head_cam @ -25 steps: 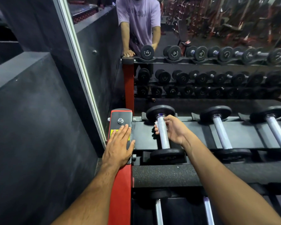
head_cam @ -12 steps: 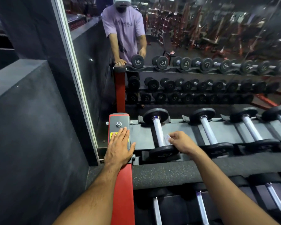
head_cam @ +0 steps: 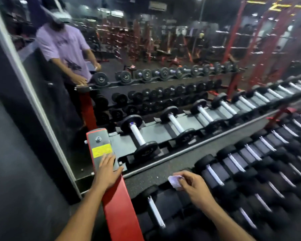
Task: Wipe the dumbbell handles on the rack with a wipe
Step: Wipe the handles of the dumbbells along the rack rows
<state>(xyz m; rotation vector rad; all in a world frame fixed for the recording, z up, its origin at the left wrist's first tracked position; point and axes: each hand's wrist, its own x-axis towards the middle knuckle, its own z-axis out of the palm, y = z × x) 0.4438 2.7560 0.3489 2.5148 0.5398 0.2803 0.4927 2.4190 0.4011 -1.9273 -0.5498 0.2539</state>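
A long dumbbell rack (head_cam: 181, 153) runs from near left to far right, with several dumbbells on its top tier and more on the tier below. The leftmost top dumbbell (head_cam: 137, 134) has a bare silver handle. My right hand (head_cam: 193, 186) hovers over the lower tier, shut on a small white wipe (head_cam: 174, 181), apart from any handle. My left hand (head_cam: 108, 171) rests flat on the red rack post (head_cam: 118, 206), fingers apart. A lower-tier dumbbell handle (head_cam: 155, 213) lies just below and left of my right hand.
A wall mirror (head_cam: 146, 58) behind the rack reflects me, the dumbbells and red gym machines. A dark padded wall (head_cam: 21, 171) stands close on the left. The post's grey cap carries a yellow label (head_cam: 101, 150) and a bolt.
My right hand has left the leftmost top dumbbell's handle and come back toward me over the lower tier, still holding the wipe. My view has swung to the right.
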